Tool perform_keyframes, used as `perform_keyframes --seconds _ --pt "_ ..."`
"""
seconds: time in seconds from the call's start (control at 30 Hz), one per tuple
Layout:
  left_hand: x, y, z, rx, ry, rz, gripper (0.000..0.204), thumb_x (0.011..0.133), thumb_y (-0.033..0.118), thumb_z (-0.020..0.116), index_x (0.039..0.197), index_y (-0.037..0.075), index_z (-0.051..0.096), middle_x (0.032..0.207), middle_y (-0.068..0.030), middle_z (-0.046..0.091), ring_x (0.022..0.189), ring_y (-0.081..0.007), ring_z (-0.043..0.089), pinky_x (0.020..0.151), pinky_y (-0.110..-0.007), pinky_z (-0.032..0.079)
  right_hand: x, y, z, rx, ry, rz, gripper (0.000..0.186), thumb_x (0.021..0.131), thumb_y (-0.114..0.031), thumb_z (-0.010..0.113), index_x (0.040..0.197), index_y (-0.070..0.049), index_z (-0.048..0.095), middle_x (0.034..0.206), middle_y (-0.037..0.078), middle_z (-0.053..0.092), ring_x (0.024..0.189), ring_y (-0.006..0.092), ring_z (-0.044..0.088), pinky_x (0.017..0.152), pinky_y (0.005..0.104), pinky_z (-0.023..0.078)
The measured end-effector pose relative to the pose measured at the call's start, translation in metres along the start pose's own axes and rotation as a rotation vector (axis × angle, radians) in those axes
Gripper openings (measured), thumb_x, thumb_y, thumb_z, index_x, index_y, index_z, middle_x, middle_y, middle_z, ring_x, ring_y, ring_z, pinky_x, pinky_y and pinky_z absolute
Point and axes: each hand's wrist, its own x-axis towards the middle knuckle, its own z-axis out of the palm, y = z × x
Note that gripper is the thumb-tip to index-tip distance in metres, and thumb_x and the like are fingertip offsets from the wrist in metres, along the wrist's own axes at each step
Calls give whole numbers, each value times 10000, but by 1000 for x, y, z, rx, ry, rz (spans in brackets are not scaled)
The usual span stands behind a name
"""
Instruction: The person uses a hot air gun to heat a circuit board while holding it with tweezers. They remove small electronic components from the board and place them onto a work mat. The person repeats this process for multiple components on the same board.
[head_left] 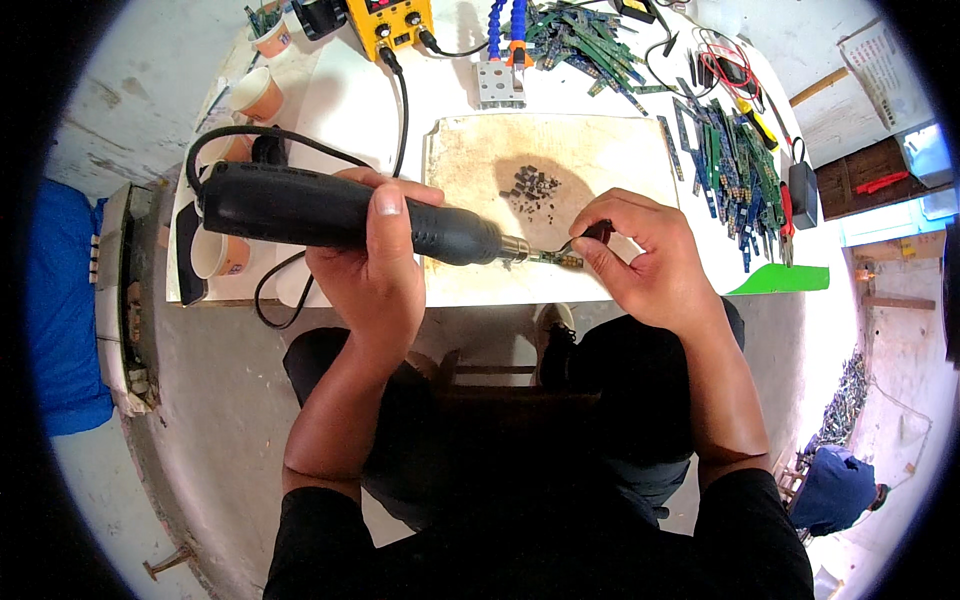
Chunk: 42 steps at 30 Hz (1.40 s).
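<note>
My left hand (pixel 362 285) is wrapped around the thick black handle of a hot air gun (pixel 300 208). Its metal nozzle points right, close against a small green circuit board strip (pixel 566 260) near the front edge of the board. My right hand (pixel 648 250) pinches a small dark tool with a reddish part (pixel 598 232) just above that strip. The fingers hide much of the tool, so its exact kind is unclear. Behind the nozzle, a loose pile of small black chips (pixel 533 188) lies on the worn tan work board (pixel 465 145).
A yellow soldering station (pixel 392 22) stands at the back, cabled to the gun. Circuit strips heap at the back (pixel 585 45) and right (pixel 735 165). Paper cups (pixel 257 95) line the left side. A metal block (pixel 499 85) sits behind the board. Another person (pixel 838 490) is at far lower right.
</note>
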Motion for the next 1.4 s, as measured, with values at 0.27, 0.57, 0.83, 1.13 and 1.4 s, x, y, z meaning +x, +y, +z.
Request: perform_keyframes --seconds 0.27,0.57,0.83,1.13,1.4 --pt "0 3 0 -38 10 -26 188 1003 162 570 1072 -11 544 848 -156 729 799 -133 670 823 -284 523 1 -1 0 31 -7 -11 105 832 40 707 917 -6 668 869 124 682 796 259 677 735 316 516" --pt "-1 3 -1 -36 -3 -24 165 1003 141 560 1065 -10 536 848 -148 722 817 -140 659 831 -300 521 0 -2 1 60 -10 4 109 824 41 680 919 0 644 874 158 663 800 337 672 740 346 526" --pt "-2 2 -2 101 -32 -9 252 993 243 528 1082 7 518 834 -166 713 798 -203 699 811 -334 555 0 0 1 15 -18 1 101 841 45 698 923 -5 667 900 117 697 832 254 695 765 319 528" --pt "-2 -1 -2 66 -9 11 225 987 221 535 1074 14 526 824 -159 712 805 -198 697 812 -333 554 2 -5 0 63 -5 -17 123 818 54 687 924 3 649 891 155 669 803 327 676 736 331 528" --pt "-2 0 -1 -77 -19 2 155 992 130 587 1057 -4 541 855 -141 724 802 -124 653 822 -280 515 0 -6 -3 98 12 -18 93 817 55 682 896 15 652 846 131 662 752 214 671 708 300 519"
